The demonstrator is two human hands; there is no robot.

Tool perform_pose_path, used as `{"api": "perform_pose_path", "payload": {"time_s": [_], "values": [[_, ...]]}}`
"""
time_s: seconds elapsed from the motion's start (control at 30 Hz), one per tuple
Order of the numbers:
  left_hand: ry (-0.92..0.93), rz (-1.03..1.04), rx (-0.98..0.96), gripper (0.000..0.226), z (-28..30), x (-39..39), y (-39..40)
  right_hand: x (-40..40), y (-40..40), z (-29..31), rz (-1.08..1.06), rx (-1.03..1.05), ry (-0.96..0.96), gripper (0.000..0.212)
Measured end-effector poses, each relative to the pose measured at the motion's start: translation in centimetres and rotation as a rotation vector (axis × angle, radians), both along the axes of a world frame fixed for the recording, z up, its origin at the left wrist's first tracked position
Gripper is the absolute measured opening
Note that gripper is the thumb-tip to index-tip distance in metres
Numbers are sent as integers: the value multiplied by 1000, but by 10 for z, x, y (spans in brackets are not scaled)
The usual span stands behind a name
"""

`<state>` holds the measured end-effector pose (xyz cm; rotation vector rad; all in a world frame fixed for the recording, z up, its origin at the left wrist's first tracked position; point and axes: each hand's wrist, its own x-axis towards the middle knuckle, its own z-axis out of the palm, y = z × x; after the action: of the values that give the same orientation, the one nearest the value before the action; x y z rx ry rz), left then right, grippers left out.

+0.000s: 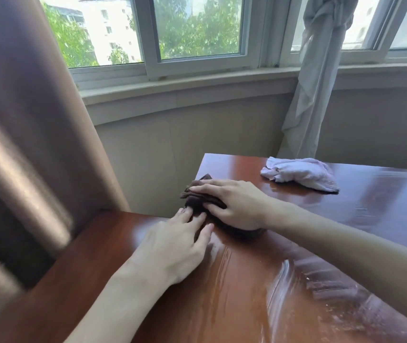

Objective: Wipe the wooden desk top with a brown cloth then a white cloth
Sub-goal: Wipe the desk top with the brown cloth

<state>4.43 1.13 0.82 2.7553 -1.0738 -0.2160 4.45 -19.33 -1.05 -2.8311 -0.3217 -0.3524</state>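
Flat and spread, my right hand (234, 206) presses the folded brown cloth (198, 198) at mid-frame on the desk's (259, 293) left edge; left fingertips (192, 216) touch it. Push further and it could slide off.

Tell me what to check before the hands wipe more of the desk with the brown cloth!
1. Brown cloth is under the hands: ok, the right hand lies flat on it and the left hand touches its near edge.
2. Cloth is bunched into a pad: ok, it looks folded in layers.
3. Cloth is fully on the desk top: not ok, it sits right at the far left corner, partly over the edge.
4. Path to wipe is free: ok toward the person; the white cloth lies farther right, near the back edge.
5. White cloth is ready for later: ok, nothing touches it.
6. Desk already clean: cannot tell, glare and streaks hide it.
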Motion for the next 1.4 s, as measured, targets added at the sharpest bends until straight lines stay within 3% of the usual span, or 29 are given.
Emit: {"api": "perform_pose_path", "payload": {"time_s": [0.1, 0.27, 0.33, 0.47, 0.57, 0.63, 0.77, 0.83, 0.9, 1.0, 1.07, 1.23, 1.3, 1.4], "values": [[14, 19, -2, 50, -2, 2, -1, 23, -19, 5, -46, 7, 34, 42], [18, 44, 23, 52, -5, 2, -1, 117, -49, 2, -454, -43, 60, 40], [8, 44, 22, 53, -2, 2, -2, 133, -44, 0, -525, -56, 90, 40], [-35, 29, 30, 52, 2, 3, -3, 91, -27, -6, -302, -126, 6, 43], [-49, 17, 47, 52, 0, 3, -3, 44, -35, -2, -3, -7, 21, 46], [-54, 26, 63, 55, -2, 1, -3, 49, -51, 3, 77, 20, 69, 45], [-76, 24, 121, 61, -5, -8, -7, 110, -64, 0, -364, -36, 52, 41], [-76, 30, 120, 62, -3, -8, -9, 122, -50, -3, -480, -74, 46, 41], [-69, 34, 115, 62, -2, -7, -10, 112, -41, -5, -393, -121, 21, 42], [-75, 25, 168, 65, 0, -8, -12, 76, -44, -5, 38, -81, 9, 48], [-66, 30, 176, 67, 0, -8, -14, 72, -59, -3, 175, -21, 61, 47], [-23, 60, 163, 66, 0, -9, -14, 131, -68, 3, -411, 11, 119, 44], [-21, 64, 170, 66, 1, -8, -15, 140, -57, 4, -466, -19, 134, 45], [5, 77, 180, 65, 5, -7, -17, 114, -40, 3, -354, -48, 111, 49]]}}
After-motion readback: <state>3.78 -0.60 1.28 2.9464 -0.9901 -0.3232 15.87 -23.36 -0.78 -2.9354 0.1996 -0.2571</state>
